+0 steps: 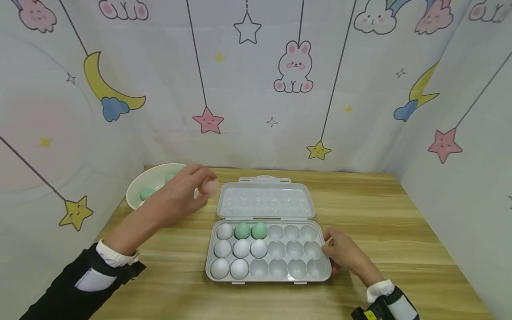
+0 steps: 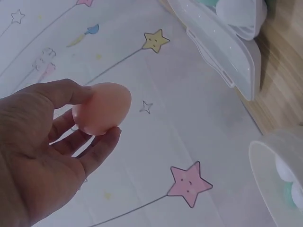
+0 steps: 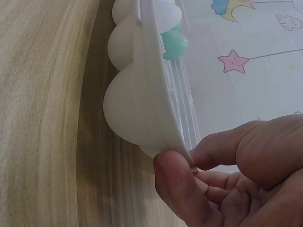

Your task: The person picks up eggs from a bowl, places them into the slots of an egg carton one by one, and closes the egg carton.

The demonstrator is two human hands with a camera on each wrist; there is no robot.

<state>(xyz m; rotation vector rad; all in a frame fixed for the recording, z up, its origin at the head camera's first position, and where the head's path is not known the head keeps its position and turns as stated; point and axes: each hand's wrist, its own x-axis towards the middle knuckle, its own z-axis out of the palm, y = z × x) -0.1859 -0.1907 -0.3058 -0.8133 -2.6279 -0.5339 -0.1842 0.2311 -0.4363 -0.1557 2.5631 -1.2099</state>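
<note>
The left hand [image 1: 180, 192] pinches an egg [image 2: 103, 109] in the air beside the bowl [image 1: 152, 175]; the right hand [image 1: 347, 253] pinches the right rim of the egg tray [image 1: 276, 250] on the tabletop [image 1: 380, 209].

The held egg [image 2: 103, 109] is pinkish peach. White eggs [image 1: 241, 248] and two green eggs [image 1: 242, 230] sit in a whitish tray [image 1: 278, 268]. The bowl [image 1: 138, 181] at far left is cream. The counter [image 1: 380, 213] shows yellow-brown wood grain. The white curtain [image 1: 248, 80] bears pink and yellow stars, yellow moons and bunnies. Black sleeves [image 1: 60, 284] end in white cuffs [image 1: 116, 255].
</note>
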